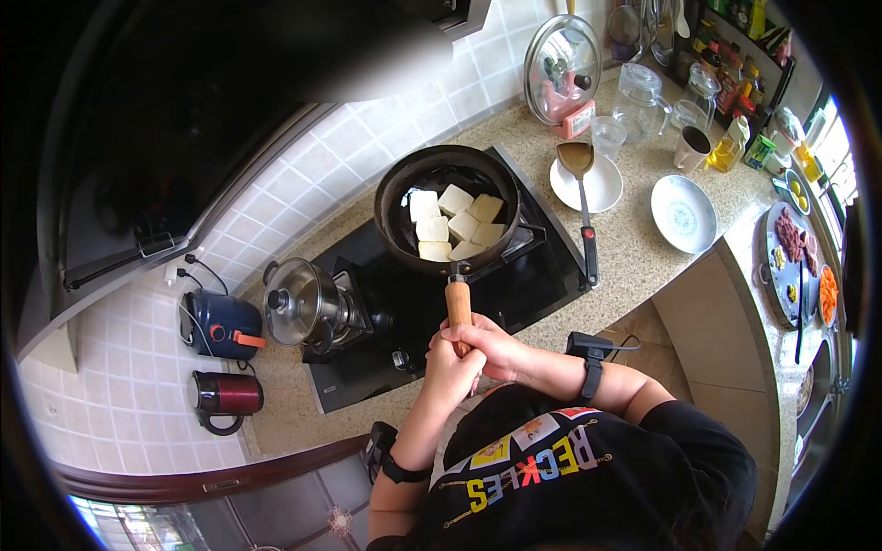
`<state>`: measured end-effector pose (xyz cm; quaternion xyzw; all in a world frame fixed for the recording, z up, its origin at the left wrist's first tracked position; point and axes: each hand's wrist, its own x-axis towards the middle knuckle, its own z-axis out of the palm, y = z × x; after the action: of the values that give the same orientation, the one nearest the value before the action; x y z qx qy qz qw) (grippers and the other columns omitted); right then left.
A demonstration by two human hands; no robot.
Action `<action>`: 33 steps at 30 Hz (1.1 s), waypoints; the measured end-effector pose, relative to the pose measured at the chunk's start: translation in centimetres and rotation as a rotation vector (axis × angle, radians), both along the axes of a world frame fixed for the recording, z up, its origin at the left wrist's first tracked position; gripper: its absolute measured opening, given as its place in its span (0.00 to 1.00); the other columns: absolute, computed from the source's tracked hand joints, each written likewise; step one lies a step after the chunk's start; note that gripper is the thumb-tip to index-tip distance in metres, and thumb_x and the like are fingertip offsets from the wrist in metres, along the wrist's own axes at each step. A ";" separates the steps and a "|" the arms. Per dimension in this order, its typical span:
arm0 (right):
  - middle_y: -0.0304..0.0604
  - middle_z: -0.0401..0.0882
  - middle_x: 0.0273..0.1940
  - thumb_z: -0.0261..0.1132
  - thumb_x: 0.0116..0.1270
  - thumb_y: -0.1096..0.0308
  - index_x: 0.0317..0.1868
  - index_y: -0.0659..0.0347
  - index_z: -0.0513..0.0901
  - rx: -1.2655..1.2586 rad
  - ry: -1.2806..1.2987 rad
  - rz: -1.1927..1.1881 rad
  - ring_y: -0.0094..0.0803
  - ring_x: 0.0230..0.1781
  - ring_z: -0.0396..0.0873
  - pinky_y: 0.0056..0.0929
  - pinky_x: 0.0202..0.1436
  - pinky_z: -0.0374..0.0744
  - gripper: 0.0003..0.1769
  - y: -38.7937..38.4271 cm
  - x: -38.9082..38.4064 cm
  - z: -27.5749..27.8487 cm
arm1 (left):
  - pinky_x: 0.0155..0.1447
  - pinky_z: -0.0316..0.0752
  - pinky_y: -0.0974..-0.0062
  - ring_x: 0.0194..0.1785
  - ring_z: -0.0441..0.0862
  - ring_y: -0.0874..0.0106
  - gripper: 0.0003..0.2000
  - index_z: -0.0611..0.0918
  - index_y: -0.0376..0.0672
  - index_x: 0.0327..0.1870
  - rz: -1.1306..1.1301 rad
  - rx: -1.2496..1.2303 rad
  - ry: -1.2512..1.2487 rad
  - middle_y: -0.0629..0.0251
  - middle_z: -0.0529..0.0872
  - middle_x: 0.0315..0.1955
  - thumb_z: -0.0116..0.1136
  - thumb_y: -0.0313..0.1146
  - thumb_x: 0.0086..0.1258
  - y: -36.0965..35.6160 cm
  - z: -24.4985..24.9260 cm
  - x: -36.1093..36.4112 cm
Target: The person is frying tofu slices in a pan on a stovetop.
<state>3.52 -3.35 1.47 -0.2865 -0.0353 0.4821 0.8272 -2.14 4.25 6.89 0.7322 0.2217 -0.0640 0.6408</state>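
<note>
Both of my hands grip the wooden handle of a dark wok (pixel 390 234) over the black gas stove (pixel 404 308). My left hand (pixel 450 372) is wrapped round the lower end of the handle. My right hand (pixel 487 347) closes on the same handle from the right, overlapping the left. Several pale slabs of tofu (pixel 462 225) lie in the wok, mostly towards its right and near side, and some overlap. The wok's bottom shows a dark, shiny patch at the far side. Whether the wok rests on the burner or is lifted is hard to tell.
Left on the stove stands a steel pot with a glass lid (pixel 299 303). A spatula (pixel 582 197) lies across a white plate (pixel 602 184); a patterned bowl (pixel 684 214) sits further right. Jugs (pixel 638 101) and bottles crowd the back. A board (pixel 781 285) holds cut meat. A red kettle (pixel 230 395) stands left.
</note>
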 end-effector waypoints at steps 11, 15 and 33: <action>0.45 0.73 0.25 0.58 0.62 0.62 0.43 0.61 0.67 -0.015 -0.014 0.020 0.33 0.12 0.74 0.29 0.08 0.77 0.15 0.2 0.1 -0.5 | 0.11 0.61 0.84 0.10 0.68 0.80 0.09 0.68 0.36 0.38 -0.019 -0.015 -0.029 0.69 0.71 0.13 0.51 0.24 0.57 0.2 -0.5 -0.1; 0.45 0.73 0.25 0.58 0.62 0.62 0.43 0.62 0.67 -0.016 -0.018 0.020 0.33 0.11 0.74 0.29 0.08 0.77 0.15 0.2 0.1 -0.5 | 0.12 0.61 0.84 0.10 0.68 0.80 0.09 0.68 0.36 0.38 -0.017 -0.014 -0.018 0.69 0.71 0.13 0.51 0.24 0.57 0.2 -0.6 -0.1; 0.46 0.75 0.29 0.59 0.61 0.63 0.42 0.62 0.68 -0.019 -0.022 0.019 0.33 0.16 0.76 0.29 0.09 0.77 0.14 0.1 0.2 -0.1 | 0.12 0.62 0.84 0.11 0.68 0.79 0.10 0.67 0.35 0.39 -0.034 -0.040 -0.015 0.68 0.71 0.14 0.51 0.24 0.58 0.5 -0.8 -0.1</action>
<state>3.68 -3.27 1.32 -0.2991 -0.0428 0.4872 0.8194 -2.24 4.78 6.05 0.7232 0.2029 -0.0738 0.6560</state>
